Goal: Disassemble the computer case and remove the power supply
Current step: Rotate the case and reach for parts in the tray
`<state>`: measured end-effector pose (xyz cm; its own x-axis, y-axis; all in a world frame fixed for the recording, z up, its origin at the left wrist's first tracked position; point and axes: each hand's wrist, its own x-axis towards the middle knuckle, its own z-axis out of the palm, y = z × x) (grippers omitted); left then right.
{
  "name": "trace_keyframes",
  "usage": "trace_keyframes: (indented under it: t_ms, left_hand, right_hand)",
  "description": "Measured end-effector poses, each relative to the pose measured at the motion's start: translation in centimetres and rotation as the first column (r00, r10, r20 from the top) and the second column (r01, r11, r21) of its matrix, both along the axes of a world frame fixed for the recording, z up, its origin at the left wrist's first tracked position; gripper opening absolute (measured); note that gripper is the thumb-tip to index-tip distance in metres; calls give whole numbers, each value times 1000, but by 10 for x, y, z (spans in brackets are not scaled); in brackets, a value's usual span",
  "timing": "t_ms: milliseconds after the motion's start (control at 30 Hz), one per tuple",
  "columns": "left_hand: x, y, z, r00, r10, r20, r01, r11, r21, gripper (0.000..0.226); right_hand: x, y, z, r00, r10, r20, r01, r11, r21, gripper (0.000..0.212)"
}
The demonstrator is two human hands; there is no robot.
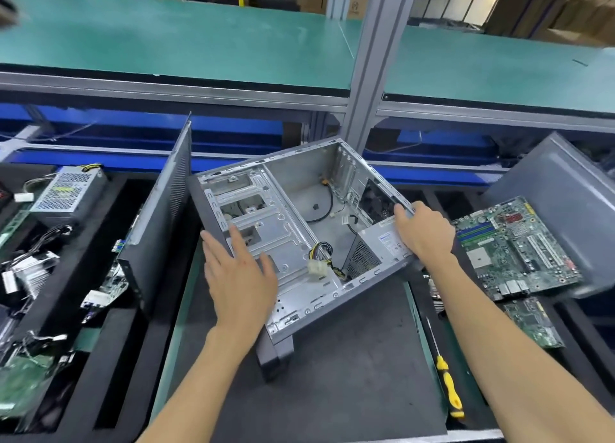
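Case opened and stripped of its board; power supply still inside.

The computer case (299,233) lies side-open and tilted on the dark mat (332,359), with no motherboard seen in its bay. A motherboard (512,246) lies at about 3 o'clock of it, and a side panel (159,216) stands at 9 o'clock. The power supply (376,246) sits in the case's 4 o'clock corner, its cable bundle (321,259) loose, so lifting it out looks like the step left. The right hand (426,231) grips the case rim there, fingers curled over the edge. The left hand (239,276) lies flat and spread against the drive cage, holding nothing. A yellow screwdriver (447,382) rests at 5 o'clock.
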<state>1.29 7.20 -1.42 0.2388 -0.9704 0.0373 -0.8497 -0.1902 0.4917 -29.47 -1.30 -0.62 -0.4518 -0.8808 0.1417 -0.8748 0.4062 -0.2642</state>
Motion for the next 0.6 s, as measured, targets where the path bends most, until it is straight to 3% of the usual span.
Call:
trace_keyframes:
  t_ms: [133, 600]
  left_hand:
    - [6, -5, 4, 995, -13, -102, 10, 999, -31, 68]
    - [53, -94, -6, 928, -339, -156, 339, 940, -32, 57]
  right_hand:
    - [2, 6, 0, 999, -33, 13, 34, 999, -11, 46]
    - [5, 59, -1, 988, -79, -133, 98, 985, 143, 43]
